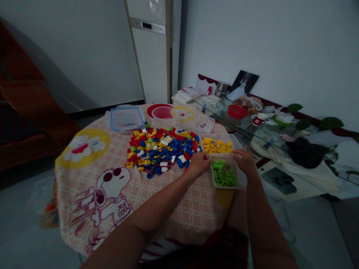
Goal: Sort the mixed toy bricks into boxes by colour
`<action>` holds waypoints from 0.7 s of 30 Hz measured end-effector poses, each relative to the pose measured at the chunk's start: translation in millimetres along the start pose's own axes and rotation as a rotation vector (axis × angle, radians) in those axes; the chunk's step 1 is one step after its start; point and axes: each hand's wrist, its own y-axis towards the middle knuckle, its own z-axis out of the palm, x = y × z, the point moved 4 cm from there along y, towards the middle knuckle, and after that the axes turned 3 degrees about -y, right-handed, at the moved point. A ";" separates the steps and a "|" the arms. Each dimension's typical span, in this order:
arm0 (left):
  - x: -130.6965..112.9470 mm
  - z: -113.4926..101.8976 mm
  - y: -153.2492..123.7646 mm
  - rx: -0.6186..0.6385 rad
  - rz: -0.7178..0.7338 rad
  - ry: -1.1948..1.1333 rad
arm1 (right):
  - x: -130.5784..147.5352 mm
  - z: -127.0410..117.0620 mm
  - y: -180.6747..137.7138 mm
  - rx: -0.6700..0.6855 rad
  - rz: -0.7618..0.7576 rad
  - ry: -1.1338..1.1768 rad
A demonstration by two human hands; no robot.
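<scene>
My left hand (199,163) is closed at the far left corner of a clear plastic box (224,186) holding green toy bricks (224,173). At the box's far right corner, my right hand (245,161) has its fingers closed on the rim. Directly behind stands another clear box (232,138) with yellow toy bricks (215,145), its near side touching or close to my fingertips. Left of both boxes spreads a large pile of mixed toy bricks (165,149) in red, blue, yellow, white and some green. My fingertips are small and dim in this view.
A patterned cloth (117,149) covers the round table. Toward its far edge are a blue-rimmed clear container (127,118), a pink basin (162,113) and a clear container (204,125). A cluttered glass shelf (221,112) runs along the right, holding a red bowl (237,111) and a black bag (305,152).
</scene>
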 end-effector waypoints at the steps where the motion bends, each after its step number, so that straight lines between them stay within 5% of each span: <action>1: -0.8 0.2 -0.8 0.002 0.016 0.015 | -2.0 1.4 -1.2 0.006 -0.020 0.030; 10: 4.6 7.5 -2.2 0.090 0.029 0.068 | -15.0 6.7 -6.1 0.028 -0.018 -0.137; 21: -10.7 5.5 -5.3 0.026 0.032 0.182 | -20.8 11.9 7.8 0.114 0.048 -0.144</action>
